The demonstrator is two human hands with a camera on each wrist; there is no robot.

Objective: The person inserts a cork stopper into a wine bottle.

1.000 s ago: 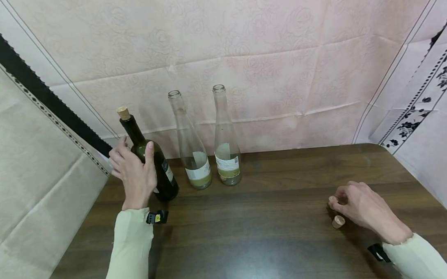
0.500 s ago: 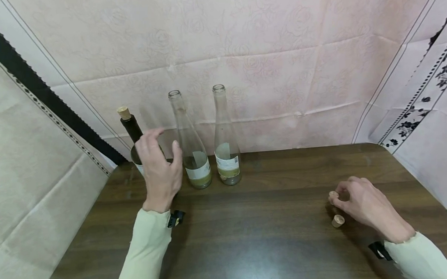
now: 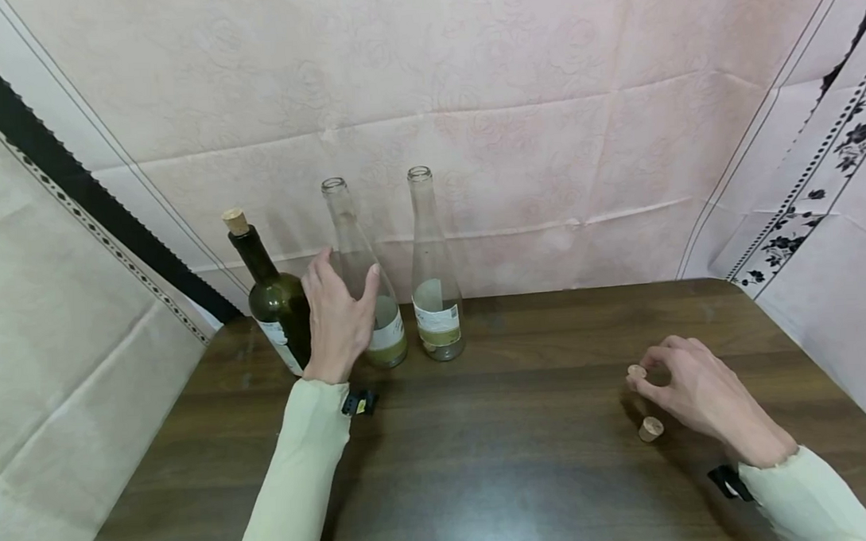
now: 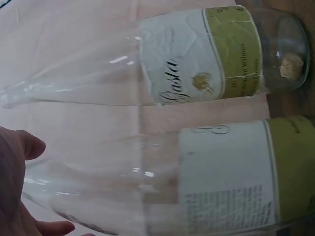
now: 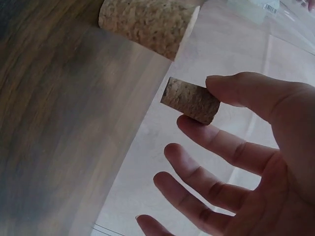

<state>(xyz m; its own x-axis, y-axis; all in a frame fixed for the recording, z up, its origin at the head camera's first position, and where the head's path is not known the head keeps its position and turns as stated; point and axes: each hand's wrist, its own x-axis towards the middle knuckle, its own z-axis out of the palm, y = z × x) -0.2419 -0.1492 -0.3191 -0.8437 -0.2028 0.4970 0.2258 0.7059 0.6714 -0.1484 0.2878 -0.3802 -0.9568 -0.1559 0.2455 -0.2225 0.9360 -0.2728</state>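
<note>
My left hand (image 3: 337, 322) reaches with spread, relaxed fingers beside the nearer clear glass bottle (image 3: 343, 214), overlapping it in the head view. In the left wrist view that bottle's white and green label (image 4: 226, 177) shows below my thumb; whether my skin touches the glass, I cannot tell. A second clear bottle (image 3: 424, 231) stands to its right, with a piece of cork (image 4: 291, 66) inside at the bottom. Left of the hand is a dark green wine bottle (image 3: 284, 303) with a cork stopper (image 3: 235, 222) in its mouth. My right hand (image 3: 702, 392) pinches a cork (image 5: 191, 100) between thumb and index finger.
Another cork (image 3: 650, 429) stands on the brown wooden table (image 3: 496, 443), close to my right hand. Pale patterned cloth (image 3: 514, 140) hangs behind the table's back edge and at both sides.
My left hand has let go of the dark wine bottle, which now stands more upright, and has moved right to the nearer clear bottle. The right hand has barely shifted, still pinching its cork.
</note>
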